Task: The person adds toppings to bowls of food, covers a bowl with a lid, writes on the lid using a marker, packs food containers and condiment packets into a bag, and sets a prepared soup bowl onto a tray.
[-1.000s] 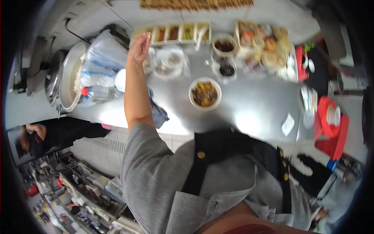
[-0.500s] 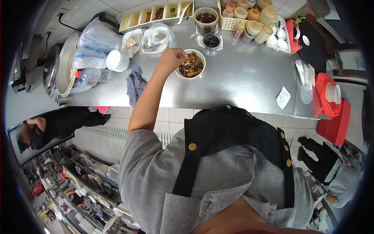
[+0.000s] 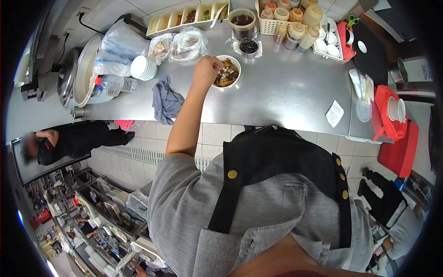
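Note:
My left hand (image 3: 208,68) is over the left rim of a white round bowl (image 3: 233,85), its fingers bent and pressed together. Whatever they hold is too small or hidden to name. Brown and yellow food fills the bowl, with small pale bits scattered on top. Part of the food lies hidden beneath my fingers. Behind the bowl stand a small cup of dark contents (image 3: 249,48) and a larger tub of brown liquid (image 3: 242,30). My right hand does not show.
Topping trays (image 3: 175,21), bagged food (image 3: 188,44), stacked white bowls (image 3: 143,68) and a grey cloth (image 3: 166,99) are at the left. Sauce bottles (image 3: 295,31), a paper slip (image 3: 334,113) and a red bag (image 3: 386,111) are at the right. Other people stand at both sides.
My left hand has come from the topping trays to the bowl and stays over it, fingers together. More pale bits show on the food.

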A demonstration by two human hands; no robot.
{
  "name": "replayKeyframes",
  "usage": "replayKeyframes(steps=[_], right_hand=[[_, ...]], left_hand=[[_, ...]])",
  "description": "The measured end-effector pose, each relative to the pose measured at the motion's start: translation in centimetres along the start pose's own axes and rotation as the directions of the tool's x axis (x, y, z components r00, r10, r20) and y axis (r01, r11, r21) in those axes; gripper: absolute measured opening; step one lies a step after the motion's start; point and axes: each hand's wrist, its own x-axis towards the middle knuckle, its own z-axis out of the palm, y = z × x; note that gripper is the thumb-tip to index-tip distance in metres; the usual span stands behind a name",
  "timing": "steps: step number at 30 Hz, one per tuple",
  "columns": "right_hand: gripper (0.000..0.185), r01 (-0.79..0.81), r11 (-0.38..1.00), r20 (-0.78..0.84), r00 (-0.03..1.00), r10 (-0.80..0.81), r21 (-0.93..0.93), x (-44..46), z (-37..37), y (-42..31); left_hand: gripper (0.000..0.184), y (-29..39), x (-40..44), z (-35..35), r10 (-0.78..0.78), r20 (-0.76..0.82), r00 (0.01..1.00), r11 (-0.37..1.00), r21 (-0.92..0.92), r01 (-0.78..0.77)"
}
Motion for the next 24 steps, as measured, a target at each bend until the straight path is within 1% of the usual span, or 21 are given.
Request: replayKeyframes(steps=[2,3,4,5,6,7,8,9,10,11,12,14,15,16,17,18,20,21,22,23,24], right_hand=[[0.012,0.08,0.99,0.035,0.996,-0.076,-0.112,1.3,-0.5,0.6],[0.012,0.127,0.98,0.046,0.992,-0.121,-0.154,2.0,-0.6,0.8],[0.012,0.176,0.969,0.052,0.984,-0.169,-0.171,2.7,-0.6,1.2],[0.013,0.198,0.976,0.007,0.98,-0.198,-0.086,3.3,-0.2,1.6],[0.013,0.227,0.974,-0.037,0.973,-0.226,-0.002,3.9,0.3,2.0],[0.014,0.278,0.947,-0.131,0.957,-0.259,0.159,4.5,0.7,2.7],[0.014,0.281,0.948,-0.131,0.956,-0.262,0.152,5.6,0.3,3.1],[0.014,0.347,0.938,0.005,0.938,-0.347,0.005,7.1,-0.7,3.4],[0.014,0.424,0.896,0.153,0.902,-0.404,-0.132,7.7,-1.5,2.8],[0.014,0.428,0.893,0.157,0.9,-0.407,-0.139,8.2,-1.9,2.5],[0.011,0.47,0.854,0.182,0.881,-0.437,-0.224,8.6,-2.3,2.2],[0.009,0.509,0.803,0.216,0.86,-0.462,-0.31,7.2,-2.4,0.2],[0.01,0.237,0.952,0.107,0.97,-0.22,-0.195,3.1,-1.6,-3.0],[0.014,-0.056,0.998,0.033,0.998,0.057,-0.043,0.8,-1.1,-5.3],[0.014,-0.056,0.998,0.032,0.998,0.057,-0.038,1.0,-1.1,-5.9],[0.018,-0.067,0.996,0.041,0.997,0.07,-0.066,0.9,-1.2,-6.3],[0.032,-0.049,0.986,0.102,0.993,0.065,-0.156,0.6,-1.8,-7.7],[0.03,-0.011,0.985,0.136,0.99,0.035,-0.174,-2.4,-2.0,-10.2],[0.027,-0.102,0.98,0.206,0.969,0.137,-0.173,0.3,-2.0,-10.2],[0.029,-0.072,0.923,0.214,0.963,0.163,-0.379,-1.6,-1.6,-12.7],[0.036,0.037,0.8,0.308,0.933,0.187,-0.598,-4.1,-1.4,-16.4]], left_hand=[[0.009,0.1,0.0,0.5,-0.086,0.173,0.981,0.994,0.076,0.074],[0.009,-0.1,-0.2,0.9,-0.087,0.168,0.982,0.994,0.073,0.076],[0.01,-0.5,-0.3,1.6,-0.069,0.078,0.995,0.996,0.057,0.065],[0.01,-0.5,-0.2,1.9,-0.05,-0.013,0.999,0.998,0.043,0.05],[0.01,-0.6,0.1,2.2,-0.048,-0.017,0.999,0.998,0.043,0.049],[0.01,-0.4,0.1,2.5,-0.099,0.024,0.995,0.994,0.051,0.097],[0.01,-0.2,-0.1,2.9,-0.151,0.063,0.986,0.987,0.058,0.148],[0.01,-0.1,-0.5,3.3,-0.158,0.056,0.986,0.986,0.054,0.155],[0.012,0.3,-1.0,3.4,-0.025,-0.062,0.998,0.997,0.077,0.03],[0.014,0.5,-1.4,3.3,0.112,-0.174,0.978,0.989,0.116,-0.092],[0.018,0.4,-1.7,2.8,0.001,-0.136,0.991,0.999,0.049,0.006],[0.016,-0.5,-3.0,-0.3,-0.043,-0.078,0.996,0.996,-0.081,0.037],[0.014,0.2,-4.7,-3.3,-0.118,-0.017,0.993,0.972,-0.204,0.112],[0.014,1.4,-7.2,-7.1,-0.18,0.054,0.982,0.929,-0.32,0.188],[0.014,1.8,-9.8,-10.5,-0.246,0.127,0.961,0.897,-0.346,0.275],[0.012,1.3,-13.0,-13.2,-0.278,0.143,0.95,0.805,-0.505,0.312],[0.004,-0.6,-19.9,-16.8,-0.364,0.043,0.931,0.689,-0.66,0.3],[0.007,-5.2,-24.6,-17.3,-0.378,0.013,0.926,0.527,-0.819,0.227],[0.013,-8.7,-28.1,-16.5,-0.37,-0.089,0.925,0.264,-0.965,0.013],[0.02,-12.3,-31.1,-15.3,-0.418,-0.093,0.904,0.173,-0.985,-0.021],[0.029,-15.6,-34.4,-13.5,-0.546,-0.012,0.838,0.195,-0.974,0.113]])
